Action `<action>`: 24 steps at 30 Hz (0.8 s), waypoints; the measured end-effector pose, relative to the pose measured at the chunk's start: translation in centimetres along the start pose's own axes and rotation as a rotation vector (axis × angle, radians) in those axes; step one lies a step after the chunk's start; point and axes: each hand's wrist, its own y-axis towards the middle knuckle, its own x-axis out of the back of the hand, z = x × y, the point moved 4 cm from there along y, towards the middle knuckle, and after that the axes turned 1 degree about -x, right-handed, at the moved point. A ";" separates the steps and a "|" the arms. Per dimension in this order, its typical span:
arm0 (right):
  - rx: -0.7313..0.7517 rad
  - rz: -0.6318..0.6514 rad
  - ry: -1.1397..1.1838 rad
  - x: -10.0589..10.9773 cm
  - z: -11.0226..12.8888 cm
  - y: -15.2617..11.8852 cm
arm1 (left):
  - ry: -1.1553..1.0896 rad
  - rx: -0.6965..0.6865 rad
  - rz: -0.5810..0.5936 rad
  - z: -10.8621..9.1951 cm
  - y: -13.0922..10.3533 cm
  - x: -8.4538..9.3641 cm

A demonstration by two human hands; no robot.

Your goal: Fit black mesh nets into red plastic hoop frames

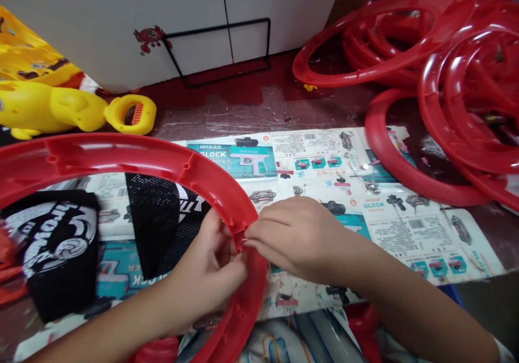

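A large red plastic ring (141, 154) lies across the left of the view, its hollow ribbed side facing up. My left hand (214, 260) is closed round the inner edge of its right side, thumb on top. My right hand (290, 236) pinches at the same stretch of the ring, fingertips pressed together beside my left thumb. A tiny pale tip shows at those fingertips, too small to name. Inside the ring, black mesh fabric (156, 228) with white print lies near my left hand. Another black printed cloth (60, 249) lies farther left.
Several red rings (365, 76) are piled at the right. Flattened printed cardboard (308, 152) covers the table under my hands. A yellow toy (73, 106) with a loop handle lies at the upper left. Behind stand a black wire frame (219, 26) and a white box (121, 33).
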 end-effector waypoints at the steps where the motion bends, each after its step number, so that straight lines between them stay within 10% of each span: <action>1: -0.024 0.029 0.000 0.0 -0.1 0.0 | 0.044 0.006 0.000 0.1 0.0 0.2; 14: -0.361 0.284 0.423 0.7 0.0 0.7 | 0.319 0.048 0.180 1.2 -0.7 0.9; 24: -0.304 0.312 0.375 1.6 -0.5 0.4 | 0.379 -0.002 0.269 0.7 -0.4 0.4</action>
